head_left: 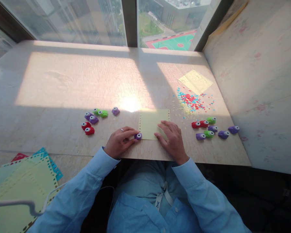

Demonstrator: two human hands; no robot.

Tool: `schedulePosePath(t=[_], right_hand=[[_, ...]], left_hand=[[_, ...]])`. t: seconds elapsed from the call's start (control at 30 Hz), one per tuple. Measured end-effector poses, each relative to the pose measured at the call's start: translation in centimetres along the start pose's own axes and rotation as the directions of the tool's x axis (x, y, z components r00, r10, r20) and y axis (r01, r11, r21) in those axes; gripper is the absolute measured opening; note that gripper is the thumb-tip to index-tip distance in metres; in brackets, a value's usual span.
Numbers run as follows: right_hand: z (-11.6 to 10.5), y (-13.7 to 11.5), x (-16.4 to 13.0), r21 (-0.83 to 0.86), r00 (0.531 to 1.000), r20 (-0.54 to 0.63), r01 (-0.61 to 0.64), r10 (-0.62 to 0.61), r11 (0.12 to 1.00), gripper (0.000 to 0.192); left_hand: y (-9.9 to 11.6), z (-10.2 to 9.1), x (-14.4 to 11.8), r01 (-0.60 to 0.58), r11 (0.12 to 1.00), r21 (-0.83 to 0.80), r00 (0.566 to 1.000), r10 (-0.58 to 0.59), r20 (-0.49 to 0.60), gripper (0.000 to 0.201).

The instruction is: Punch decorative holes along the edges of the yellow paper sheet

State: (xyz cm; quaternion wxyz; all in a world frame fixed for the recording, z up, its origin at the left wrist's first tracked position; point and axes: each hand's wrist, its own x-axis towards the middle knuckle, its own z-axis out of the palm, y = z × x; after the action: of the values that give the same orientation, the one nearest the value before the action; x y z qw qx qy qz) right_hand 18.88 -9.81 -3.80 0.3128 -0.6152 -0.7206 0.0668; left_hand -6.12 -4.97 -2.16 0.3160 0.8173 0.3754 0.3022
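A pale yellow paper square [152, 122] lies on the stone sill in front of me, with rows of punched holes along its left and top edges. My left hand [120, 141] grips a small purple hole punch [138, 136] at the paper's lower left corner. My right hand [171, 139] lies flat with spread fingers on the paper's lower right part, pressing it down. Both arms wear light blue sleeves.
Several small punches, red, purple and green, sit in a group at the left [93, 119] and another at the right [212, 128]. A heap of confetti [191, 102] and a yellow sheet [195, 81] lie far right. Punched coloured sheets [24, 181] are stacked at lower left. A wall [262, 81] bounds the right.
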Motion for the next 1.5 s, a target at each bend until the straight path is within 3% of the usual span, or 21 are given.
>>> schedulePosePath(t=[0.53,0.97,1.13,1.27,1.5], right_hand=[[0.1,-0.1,0.0,-0.053,0.999,0.032,-0.005,0.007,0.999,0.030],[0.0,-0.1,0.1,-0.001,1.000,0.013,-0.015,0.015,1.000,0.030],[-0.8,-0.4,0.2,0.169,0.988,-0.142,-0.043,0.068,0.985,0.022],[-1.3,-0.5,0.3,0.253,0.948,-0.282,-0.074,0.147,0.965,0.019],[-1.1,-0.2,0.3,0.311,0.932,-0.311,-0.084,0.185,0.947,0.018]], left_hand=[[-0.2,0.2,-0.1,-0.021,0.999,0.034,1.000,0.021,-0.011,0.024],[0.1,-0.1,0.1,0.041,0.999,-0.004,0.999,-0.041,0.019,0.026],[1.0,-0.1,0.2,0.197,0.973,-0.124,0.979,-0.202,-0.029,0.039],[2.1,0.1,0.7,0.364,0.906,-0.214,0.914,-0.392,-0.104,0.035],[2.8,1.2,1.9,0.545,0.834,-0.088,0.833,-0.550,-0.052,0.040]])
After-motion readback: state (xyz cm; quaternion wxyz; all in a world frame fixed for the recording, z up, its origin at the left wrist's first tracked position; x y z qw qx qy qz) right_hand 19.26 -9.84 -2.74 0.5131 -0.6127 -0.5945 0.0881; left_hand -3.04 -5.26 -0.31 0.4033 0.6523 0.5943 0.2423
